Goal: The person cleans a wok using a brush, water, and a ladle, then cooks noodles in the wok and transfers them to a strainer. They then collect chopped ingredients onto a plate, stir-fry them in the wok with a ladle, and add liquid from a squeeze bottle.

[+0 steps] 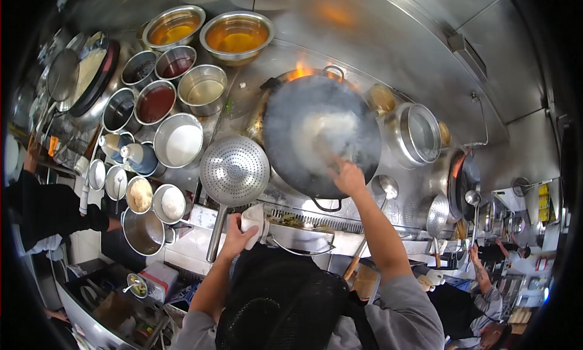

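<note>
My left hand (237,236) is closed around a folded white cloth (255,224) at the stove's front edge, right by the handle of a perforated strainer (235,169). Over the large black wok (285,161) reaches my right hand (349,178), its fingers closed together. A brownish shape extends from those fingers into the steam, too blurred to name. Pale, steaming contents (325,131) lie in the middle of the wok, partly hidden by vapour. Orange flames (300,72) rise behind the wok's far rim.
Left of the wok stand metal bowls of amber liquid (237,42), a pot of white powder or liquid (178,141) and several sauce and seasoning containers. A lidded steel pot (419,134), a ladle (385,188) and a second skimmer (437,215) are to the right. Other people work at both sides.
</note>
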### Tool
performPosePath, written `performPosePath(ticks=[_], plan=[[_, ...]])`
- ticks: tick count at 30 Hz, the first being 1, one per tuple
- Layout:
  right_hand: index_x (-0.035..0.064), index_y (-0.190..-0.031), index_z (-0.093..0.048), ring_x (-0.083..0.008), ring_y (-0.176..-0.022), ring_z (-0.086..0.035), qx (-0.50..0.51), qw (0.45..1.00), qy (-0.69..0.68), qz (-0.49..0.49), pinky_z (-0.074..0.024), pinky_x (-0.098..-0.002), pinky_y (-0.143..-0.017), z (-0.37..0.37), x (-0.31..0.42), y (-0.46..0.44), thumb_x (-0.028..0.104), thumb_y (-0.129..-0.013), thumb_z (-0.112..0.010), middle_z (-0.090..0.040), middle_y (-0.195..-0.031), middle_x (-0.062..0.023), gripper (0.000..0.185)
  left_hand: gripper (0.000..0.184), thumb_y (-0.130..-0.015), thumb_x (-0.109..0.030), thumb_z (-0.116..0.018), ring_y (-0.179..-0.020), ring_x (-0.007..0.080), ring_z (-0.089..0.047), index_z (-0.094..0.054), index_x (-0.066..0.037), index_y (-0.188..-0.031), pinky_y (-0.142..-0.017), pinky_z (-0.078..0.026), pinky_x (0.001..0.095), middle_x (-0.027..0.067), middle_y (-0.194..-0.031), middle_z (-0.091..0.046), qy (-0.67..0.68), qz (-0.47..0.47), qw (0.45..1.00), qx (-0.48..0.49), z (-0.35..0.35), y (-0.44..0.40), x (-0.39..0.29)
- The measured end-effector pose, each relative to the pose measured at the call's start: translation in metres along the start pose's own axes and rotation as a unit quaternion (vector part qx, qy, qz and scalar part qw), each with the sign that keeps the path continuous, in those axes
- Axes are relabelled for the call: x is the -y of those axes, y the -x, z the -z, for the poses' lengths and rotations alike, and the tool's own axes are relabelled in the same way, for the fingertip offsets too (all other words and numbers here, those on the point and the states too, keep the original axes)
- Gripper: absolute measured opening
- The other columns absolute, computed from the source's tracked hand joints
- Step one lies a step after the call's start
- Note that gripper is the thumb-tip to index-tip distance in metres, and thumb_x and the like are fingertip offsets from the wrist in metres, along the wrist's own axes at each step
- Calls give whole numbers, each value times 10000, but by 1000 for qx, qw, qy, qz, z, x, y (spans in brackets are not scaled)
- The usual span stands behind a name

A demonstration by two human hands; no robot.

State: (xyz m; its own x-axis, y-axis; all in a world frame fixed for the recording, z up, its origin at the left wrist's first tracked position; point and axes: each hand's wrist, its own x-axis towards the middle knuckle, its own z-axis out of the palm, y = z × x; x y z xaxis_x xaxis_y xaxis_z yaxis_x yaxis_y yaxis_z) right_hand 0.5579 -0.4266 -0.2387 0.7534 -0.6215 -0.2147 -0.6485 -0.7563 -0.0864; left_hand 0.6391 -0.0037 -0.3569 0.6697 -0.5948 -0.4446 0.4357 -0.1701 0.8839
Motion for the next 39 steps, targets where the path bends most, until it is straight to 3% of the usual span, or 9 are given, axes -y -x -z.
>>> performPosePath(ticks=[5, 7, 13, 17, 20, 22, 24, 28, 39], plan=[[297, -1426, -632, -427, -1015, -716, 72, 996, 9, 46, -576, -521, -899, 64, -69, 35, 439, -896, -750, -727, -1093, -232, 561, 764, -924, -70, -751, -1221, 251, -602, -315, -114, -1551, -1011, -531, 384, 149, -1456, -486, -11, -99, 994, 35, -6, 11, -33], [295, -1451, -607, -429, -1001, -713, 15, 999, 34, 12, -574, -512, -888, 70, -98, 5, 418, -904, -747, -722, -1074, -240, 577, 683, -993, -112, -678, -1239, 271, -611, -310, -136, -1568, -999, -556, 398, 139, -1450, -532, 266, 5, 963, 54, -27, 26, -68], [152, -1421, -621, -450, -1109, -683, -99, 980, -173, -10, -550, -526, -936, -23, -21, -110, 433, -913, -722, -731, -1149, -255, 590, 561, -1063, -162, -564, -1105, 356, -708, -316, -174, -1567, -751, -640, 375, 188, -1456, -556, 333, 79, 939, 32, -67, 37, -84], [137, -1461, -609, -330, -754, -762, -45, 944, -326, 6, -594, -454, -777, -31, 61, -77, 427, -945, -705, -749, -1056, -267, 600, 506, -1091, -272, -538, -1147, 342, -699, -377, -121, -1546, -773, -610, 363, 147, -1429, -592, 353, 74, 933, 6, -92, 42, -77], [101, -1509, -547, -354, -1116, -721, 231, 876, -419, -70, -553, -434, -962, 34, 72, -7, 420, -941, -721, -736, -1198, -228, 674, 508, -1101, -364, -508, -1196, 343, -676, -420, -120, -1537, -874, -595, 397, 135, -1426, -605, 384, 88, 919, -8, -102, 43, -73], [123, -1498, -568, -330, -1087, -726, 280, 895, -346, 11, -547, -404, -946, 40, 34, 15, 442, -925, -743, -740, -1203, -215, 679, 564, -1101, -467, -465, -1225, 347, -660, -431, -112, -1540, -901, -589, 405, 127, -1418, -618, 404, 94, 910, -7, -104, 44, -68], [146, -1480, -592, -338, -1088, -719, 175, 920, -257, 241, -537, -389, -957, 15, -46, 11, 422, -916, -759, -736, -1223, -210, 650, 534, -1105, -453, -459, -1214, 343, -666, -402, -149, -1540, -886, -586, 408, 116, -1418, -608, 414, 105, 904, 10, -95, 49, -63], [172, -1458, -622, -343, -1180, -688, 292, 937, -29, 191, -506, -392, -1044, 113, -134, 1, 345, -854, -815, -715, -1281, -204, 658, 502, -1108, -456, -459, -1166, 325, -688, -370, -199, -1530, -806, -605, 392, 100, -1402, -604, 403, 107, 909, 4, -88, 58, -61], [85, -1431, -622, -433, -1233, -637, 128, 935, -230, 238, -480, -426, -1079, 22, -4, 5, 433, -913, -735, -659, -1326, -282, 634, 517, -1108, -448, -466, -991, 274, -742, -348, -156, -1519, -515, -547, 247, 116, -1331, -646, 332, 94, 939, 5, -105, 67, -64]])
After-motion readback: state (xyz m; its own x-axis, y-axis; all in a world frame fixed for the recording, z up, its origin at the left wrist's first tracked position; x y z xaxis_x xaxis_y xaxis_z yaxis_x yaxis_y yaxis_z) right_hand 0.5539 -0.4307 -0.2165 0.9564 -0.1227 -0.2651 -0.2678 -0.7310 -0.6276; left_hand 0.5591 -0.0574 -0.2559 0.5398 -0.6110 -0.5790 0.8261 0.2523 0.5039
